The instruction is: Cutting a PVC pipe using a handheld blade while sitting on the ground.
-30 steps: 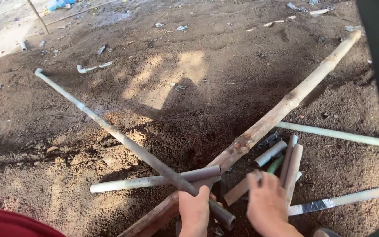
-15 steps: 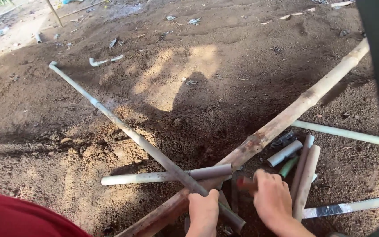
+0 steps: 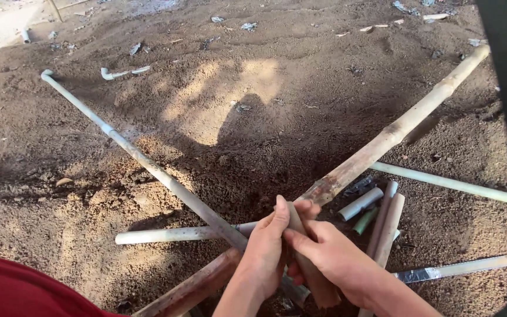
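Note:
A long grey pipe [image 3: 142, 158] runs from the far left across the dirt down to my hands. My left hand [image 3: 262, 252] is wrapped around its near end. My right hand [image 3: 330, 258] grips a short brown pipe piece [image 3: 312, 267], which stands tilted between both hands; its top pokes out near my left fingertips. A long bamboo pole [image 3: 382, 141] crosses under the hands and stretches to the far right. A shorter pale pipe [image 3: 165, 235] lies flat beneath the grey pipe.
Several short pipe offcuts [image 3: 377, 217], grey, green and brown, lie in a heap to the right. Two pale pipes [image 3: 447, 183] lie farther right. A bent pipe scrap [image 3: 115, 74] and litter are scattered on the far dirt. My red-clothed knee [image 3: 19, 290] fills the lower left.
My right hand has lifted a short brown pipe piece from the heap and brought it up against my left hand, which still grips the long grey pipe. The camera shifted slightly.

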